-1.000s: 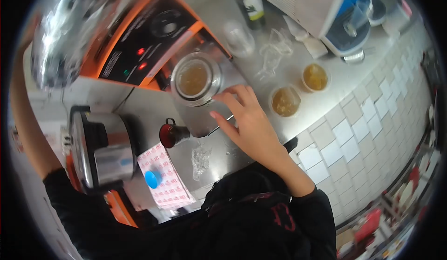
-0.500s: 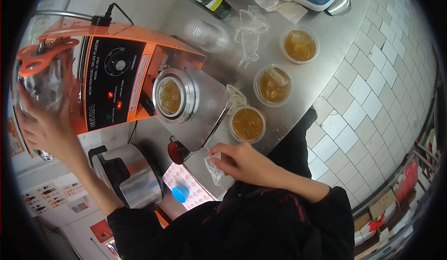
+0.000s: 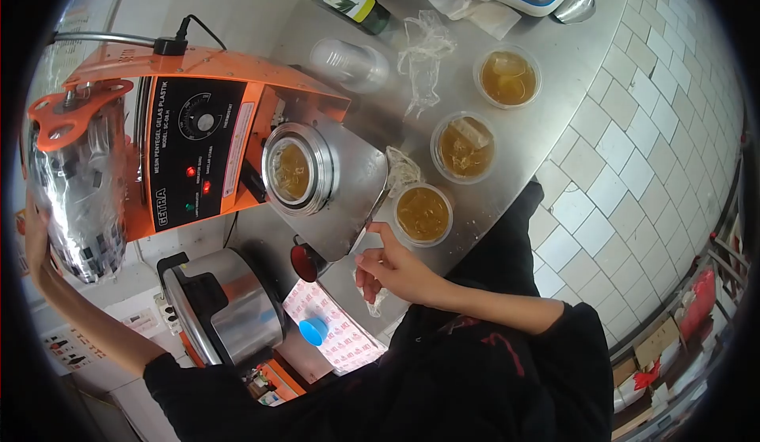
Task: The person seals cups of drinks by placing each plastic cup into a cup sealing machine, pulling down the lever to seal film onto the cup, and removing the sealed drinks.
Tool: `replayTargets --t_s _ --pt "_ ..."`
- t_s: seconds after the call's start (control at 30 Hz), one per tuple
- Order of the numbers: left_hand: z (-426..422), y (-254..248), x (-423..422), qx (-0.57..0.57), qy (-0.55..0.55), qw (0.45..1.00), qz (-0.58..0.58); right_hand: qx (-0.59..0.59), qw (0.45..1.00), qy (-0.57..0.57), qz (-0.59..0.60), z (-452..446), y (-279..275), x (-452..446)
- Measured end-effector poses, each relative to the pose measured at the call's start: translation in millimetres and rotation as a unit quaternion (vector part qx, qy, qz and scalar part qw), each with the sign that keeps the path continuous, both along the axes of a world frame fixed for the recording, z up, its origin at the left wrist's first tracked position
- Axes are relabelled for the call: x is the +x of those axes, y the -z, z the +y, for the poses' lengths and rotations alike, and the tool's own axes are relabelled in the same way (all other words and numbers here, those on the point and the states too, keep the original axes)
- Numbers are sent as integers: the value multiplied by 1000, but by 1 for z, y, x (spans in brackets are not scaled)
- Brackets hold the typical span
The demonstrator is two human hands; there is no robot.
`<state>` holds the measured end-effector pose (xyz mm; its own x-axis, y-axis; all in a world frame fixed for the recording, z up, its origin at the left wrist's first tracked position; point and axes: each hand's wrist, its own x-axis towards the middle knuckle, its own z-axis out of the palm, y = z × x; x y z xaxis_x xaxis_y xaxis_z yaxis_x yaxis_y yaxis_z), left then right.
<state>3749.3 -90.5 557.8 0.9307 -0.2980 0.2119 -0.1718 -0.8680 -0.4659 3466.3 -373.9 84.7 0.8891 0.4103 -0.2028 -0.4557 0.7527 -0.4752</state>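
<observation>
My right hand point(image 3: 400, 272) is in front of the cup sealer point(image 3: 198, 149), its index finger stretched toward the metal tray's edge. The other fingers are curled on a crumpled piece of clear plastic film point(image 3: 378, 303). At the far left, my left hand point(image 3: 36, 232) reaches behind the shiny roll of sealing film point(image 3: 83, 197), its fingers mostly hidden. A plastic cup of amber drink point(image 3: 290, 171) sits in the sealer's round holder point(image 3: 326, 174). Three more cups of amber drink with ice, a near cup point(image 3: 423, 214), a middle cup point(image 3: 463, 147) and a far cup point(image 3: 507, 78), stand on the steel counter point(image 3: 546, 70).
Plastic scrap point(image 3: 423, 62) and stacked clear cups point(image 3: 348, 64) lie behind the tray. A bottle point(image 3: 352, 3) and metal scoop point(image 3: 578, 5) are at the back. A steel pot point(image 3: 229, 307), blue cap point(image 3: 313, 331) and red-black handle point(image 3: 305, 261) are at the lower left.
My left hand has slid down and outward behind the film roll. My right hand has extended its index finger toward the tray, with the plastic film now lower beneath the fingers.
</observation>
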Motion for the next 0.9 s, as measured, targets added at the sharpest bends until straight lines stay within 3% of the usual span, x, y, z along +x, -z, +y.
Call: replayTargets --t_s 0.17,0.27,0.33,0.4,0.43,0.47,0.53,0.8,0.9 --pt "-1 11 -20 -33 10 999 -22 -39 998 -45 -9 -3 -4 9" --pt "-45 55 -46 -65 21 996 -58 -46 998 -44 -12 0 -1 9" --pt "-111 113 -78 -6 245 962 -122 -52 997 -47 -9 1 -1 8" --pt "-145 163 -93 7 271 933 -238 -57 997 -46 -11 3 -2 11" --pt "-140 176 -93 123 189 894 -387 -67 997 -42 -14 5 -2 11" --pt "-141 199 -91 150 116 864 -466 -77 996 -35 -16 6 -2 10" --pt "-141 214 -82 164 222 806 -523 -69 997 -20 -6 9 -3 12" --pt "-157 211 -111 148 194 850 -466 -50 999 -4 5 44 5 47" --pt "-160 191 -126 26 252 907 -336 -52 999 -9 13 54 5 81"
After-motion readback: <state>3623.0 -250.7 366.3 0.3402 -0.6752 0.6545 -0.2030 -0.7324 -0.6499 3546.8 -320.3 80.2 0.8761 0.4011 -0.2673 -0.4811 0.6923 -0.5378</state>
